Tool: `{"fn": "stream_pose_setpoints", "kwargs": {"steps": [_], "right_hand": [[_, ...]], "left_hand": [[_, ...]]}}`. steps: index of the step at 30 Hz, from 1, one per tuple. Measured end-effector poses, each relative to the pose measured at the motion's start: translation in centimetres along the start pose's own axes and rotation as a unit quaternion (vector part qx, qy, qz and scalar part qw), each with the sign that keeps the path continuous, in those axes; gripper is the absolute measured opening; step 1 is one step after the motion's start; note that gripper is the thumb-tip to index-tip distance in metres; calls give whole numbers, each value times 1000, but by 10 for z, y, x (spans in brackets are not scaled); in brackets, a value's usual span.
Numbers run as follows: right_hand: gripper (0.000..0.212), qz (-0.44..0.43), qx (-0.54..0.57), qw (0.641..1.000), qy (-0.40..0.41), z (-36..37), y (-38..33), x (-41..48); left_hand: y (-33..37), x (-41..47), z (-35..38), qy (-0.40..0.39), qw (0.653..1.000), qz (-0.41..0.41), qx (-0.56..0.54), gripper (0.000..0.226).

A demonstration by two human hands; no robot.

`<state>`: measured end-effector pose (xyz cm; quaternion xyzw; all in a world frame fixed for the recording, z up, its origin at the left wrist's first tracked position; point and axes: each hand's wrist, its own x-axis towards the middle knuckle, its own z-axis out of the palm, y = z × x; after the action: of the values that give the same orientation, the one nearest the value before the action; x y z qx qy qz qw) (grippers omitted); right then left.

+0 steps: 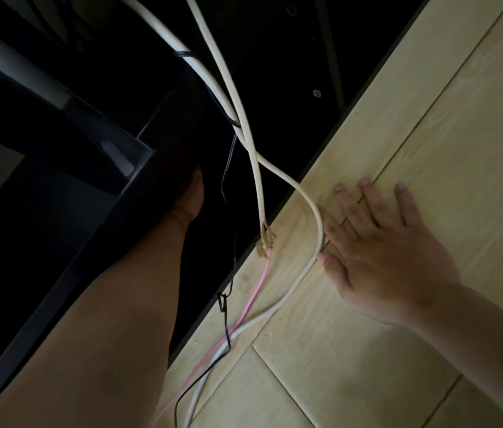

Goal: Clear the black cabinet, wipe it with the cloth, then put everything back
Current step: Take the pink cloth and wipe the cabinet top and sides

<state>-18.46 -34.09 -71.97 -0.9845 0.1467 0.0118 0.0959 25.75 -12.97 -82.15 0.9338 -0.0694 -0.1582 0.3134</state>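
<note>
Leaning on the floor (429, 118) with the right hand (383, 251) spread flat, reaching the left hand (190, 196), too dark to tell if gripping, into the black cabinet (274, 57) on the left, so might snag the white cords (318, 223) and tug the bare wire end (267, 239).

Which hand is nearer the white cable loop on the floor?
Right. The right hand lies flat on the floor, fingers against the white cable loop. The left hand reaches into the black cabinet, apart from the loop.

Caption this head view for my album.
Right hand flat on pale floor beside white cable; left hand reaches into black cabinet.
</note>
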Motion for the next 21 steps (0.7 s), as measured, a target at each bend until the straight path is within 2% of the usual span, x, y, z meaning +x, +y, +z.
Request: {"fn": "stream_pose_setpoints", "kwargs": {"steps": [2,5,7,9,12,16,21], "right_hand": [[70,-1,3,1000,24,3,0,1],[69,-5,-6,1000,30,3,2,4],[69,-2,-12,1000,9,-1,1,3],[70,4,-18,1000,-18,-4,0,3],[73,9,-22,999,-40,-8,-1,4],[76,11,-20,998,-57,-12,-2,2],[71,10,-28,998,-57,-15,-2,1]], "left_hand": [[-1,12,-3,1,1000,11,-12,91],[54,-55,-8,18,1000,11,0,99],[83,-105,-6,36,999,24,15,94],[94,-139,-4,32,996,39,69,87],[106,-188,-1,51,980,2,194,80],[138,-263,15,0,963,-97,251,64],[146,-297,29,-61,953,-84,286,63]]}}
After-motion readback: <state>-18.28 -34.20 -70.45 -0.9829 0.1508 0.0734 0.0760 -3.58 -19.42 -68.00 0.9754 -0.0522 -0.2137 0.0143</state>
